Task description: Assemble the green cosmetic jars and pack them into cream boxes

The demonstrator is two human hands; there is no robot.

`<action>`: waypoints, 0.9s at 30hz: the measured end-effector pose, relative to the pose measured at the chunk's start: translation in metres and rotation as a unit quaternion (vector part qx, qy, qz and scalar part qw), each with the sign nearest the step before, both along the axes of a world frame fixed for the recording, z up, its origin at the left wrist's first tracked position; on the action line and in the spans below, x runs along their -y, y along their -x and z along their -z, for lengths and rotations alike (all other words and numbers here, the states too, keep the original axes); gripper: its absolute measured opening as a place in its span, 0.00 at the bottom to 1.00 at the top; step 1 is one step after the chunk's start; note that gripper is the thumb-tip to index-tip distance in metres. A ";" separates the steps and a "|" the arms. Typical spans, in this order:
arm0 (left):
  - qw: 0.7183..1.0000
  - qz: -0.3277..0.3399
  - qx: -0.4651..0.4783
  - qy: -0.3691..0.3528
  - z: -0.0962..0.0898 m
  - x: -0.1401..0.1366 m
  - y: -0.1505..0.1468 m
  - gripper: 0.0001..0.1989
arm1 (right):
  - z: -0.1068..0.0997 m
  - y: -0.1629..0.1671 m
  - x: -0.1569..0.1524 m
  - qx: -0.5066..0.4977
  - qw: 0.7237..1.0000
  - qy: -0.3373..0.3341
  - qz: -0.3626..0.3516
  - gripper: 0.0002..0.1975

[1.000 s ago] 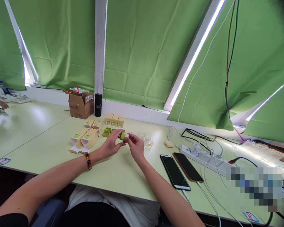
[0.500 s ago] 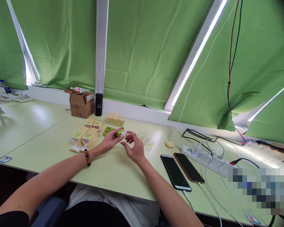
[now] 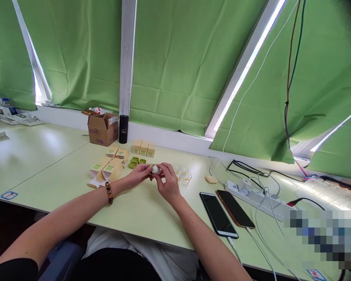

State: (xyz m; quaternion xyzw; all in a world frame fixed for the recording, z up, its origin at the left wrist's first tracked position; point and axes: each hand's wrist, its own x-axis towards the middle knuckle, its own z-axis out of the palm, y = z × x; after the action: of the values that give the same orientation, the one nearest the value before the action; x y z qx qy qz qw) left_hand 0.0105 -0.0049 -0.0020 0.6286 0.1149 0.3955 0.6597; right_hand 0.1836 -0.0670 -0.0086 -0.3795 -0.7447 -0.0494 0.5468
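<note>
Over the table, my left hand grips a small green container, mostly hidden behind my fingers. A rounded white piece shows at its end. My right hand is closed about the white piece, thumb and fingers touching it. Just behind my left hand sit several small green containers. Clear plastic cups with yellow bits inside stand to the right of my right hand. Opened cardboard boxes with green labels lie to the left of my left hand.
Small closed cartons stand in a row behind the green containers. Further back are a brown cardboard box and a black cylinder. Two phones, a beige piece and a power strip with trailing cables lie at right.
My right hand has moved in and closed on the white piece, which it was apart from before. My left hand has shifted slightly right and down with the green container.
</note>
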 end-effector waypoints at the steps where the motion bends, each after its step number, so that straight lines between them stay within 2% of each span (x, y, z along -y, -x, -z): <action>1: 1.000 0.003 0.005 0.006 0.001 -0.001 0.000 0.23 | 0.000 0.000 0.000 0.000 1.000 -0.002 -0.003 0.15; 15: 0.999 0.002 0.017 0.051 -0.003 0.003 -0.003 0.24 | -0.005 0.000 0.002 0.031 0.999 -0.032 -0.013 0.18; 27: 0.999 -0.043 -0.008 -0.015 0.002 0.002 -0.004 0.20 | 0.001 0.001 0.000 0.044 0.999 -0.013 0.013 0.20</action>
State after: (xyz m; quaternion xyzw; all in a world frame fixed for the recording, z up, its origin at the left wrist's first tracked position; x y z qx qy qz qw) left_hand 0.0144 -0.0069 -0.0035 0.6358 0.1418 0.4202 0.6318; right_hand 0.1828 -0.0668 -0.0092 -0.3793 -0.7622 -0.0827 0.5180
